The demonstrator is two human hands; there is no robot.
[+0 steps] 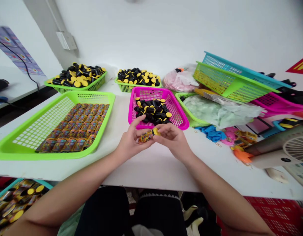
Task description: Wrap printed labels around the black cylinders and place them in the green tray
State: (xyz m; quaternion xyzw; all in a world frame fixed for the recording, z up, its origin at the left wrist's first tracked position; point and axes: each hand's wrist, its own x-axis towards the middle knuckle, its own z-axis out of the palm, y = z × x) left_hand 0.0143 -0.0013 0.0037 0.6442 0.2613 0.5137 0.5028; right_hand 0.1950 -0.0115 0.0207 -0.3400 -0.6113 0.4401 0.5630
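Observation:
Between my hands is a small cylinder (146, 136) with a shiny, colourful label and a yellow end, lying on its side above the table's front part. My left hand (130, 140) grips its labelled body, with the index finger raised off it. At the yellow end, the thumb and fingers of my right hand (174, 140) close on the cylinder. Just behind my hands, a magenta basket (182, 114) holds black cylinders with yellow ends (153, 109). To the left, a large green basket (9, 149) contains rows of cylinders in colourful labels (77, 129).
Two green baskets, one at back left (92, 86) and one at back centre (126, 88), are heaped with black-and-yellow cylinders. Stacked baskets (230, 82), plastic bags (220, 109) and a fan (276, 157) crowd the right side. A tub (44, 183) of labelled cylinders stands below, lower left.

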